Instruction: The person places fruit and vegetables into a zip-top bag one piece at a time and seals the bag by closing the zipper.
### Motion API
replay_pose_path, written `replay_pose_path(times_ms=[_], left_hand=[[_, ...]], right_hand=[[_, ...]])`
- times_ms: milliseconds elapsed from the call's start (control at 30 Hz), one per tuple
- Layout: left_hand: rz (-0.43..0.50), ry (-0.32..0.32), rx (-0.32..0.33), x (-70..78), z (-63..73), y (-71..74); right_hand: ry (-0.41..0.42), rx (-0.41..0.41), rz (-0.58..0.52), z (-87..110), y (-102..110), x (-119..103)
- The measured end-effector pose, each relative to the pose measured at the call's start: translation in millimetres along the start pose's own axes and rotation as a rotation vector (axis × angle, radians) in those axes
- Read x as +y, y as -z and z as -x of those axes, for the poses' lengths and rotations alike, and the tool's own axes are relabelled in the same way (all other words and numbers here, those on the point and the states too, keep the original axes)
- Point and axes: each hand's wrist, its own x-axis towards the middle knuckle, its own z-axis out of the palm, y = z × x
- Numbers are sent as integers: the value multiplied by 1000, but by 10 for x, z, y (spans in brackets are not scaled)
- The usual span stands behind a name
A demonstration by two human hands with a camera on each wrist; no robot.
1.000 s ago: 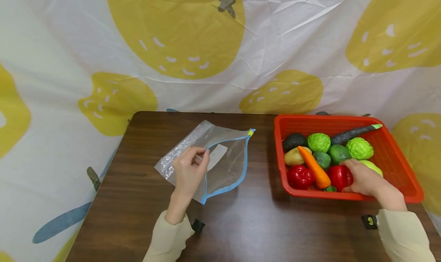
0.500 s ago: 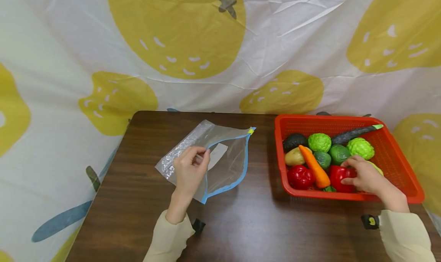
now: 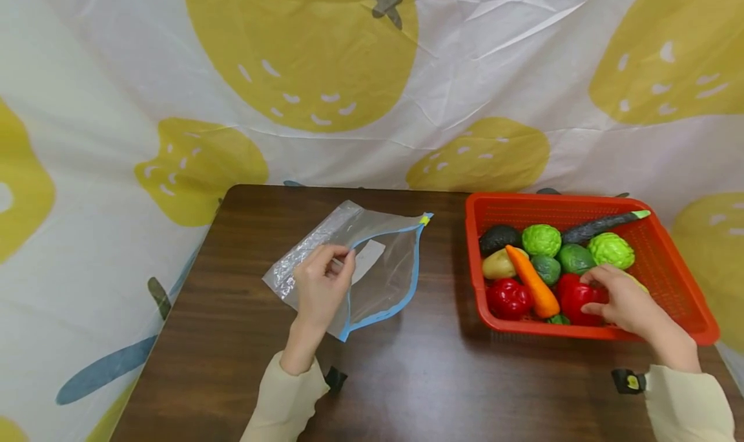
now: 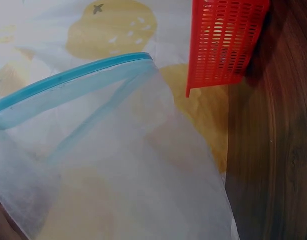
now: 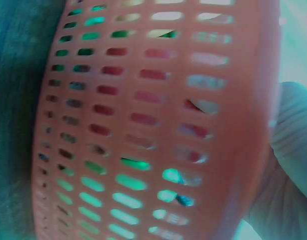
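Observation:
A clear zip bag with a blue-edged mouth and a yellow slider stands spread on the table, a white label showing on it. My left hand pinches the near-left edge of its mouth between thumb and fingers. In the left wrist view the clear bag fills most of the picture. Inside the red basket, my right hand grips a red bell pepper with the thumb at its near side. The right wrist view shows mainly the basket's slotted wall, with part of the hand behind it.
Beside the pepper lie a carrot, another red pepper, a potato, an avocado, a dark cucumber and several green vegetables. The dark wooden table meets a patterned cloth at the back.
My right hand has shifted slightly to the right and up, its fingers now round the red pepper, which has moved a little with it. The left hand keeps its place on the bag.

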Motion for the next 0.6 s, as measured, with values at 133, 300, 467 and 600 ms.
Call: replay_pose_path(times_ms=[133, 300, 467, 600], left_hand=[[-1, -8, 5, 6, 3, -16], [9, -1, 2, 9, 13, -49], [13, 3, 1, 14, 17, -87], [10, -7, -1, 19, 24, -122]], right_hand=[[45, 90, 14, -11, 66, -101], [122, 224, 5, -89, 199, -385], [211, 369, -106, -270, 257, -838], [331, 457, -225, -450, 194, -1216]])
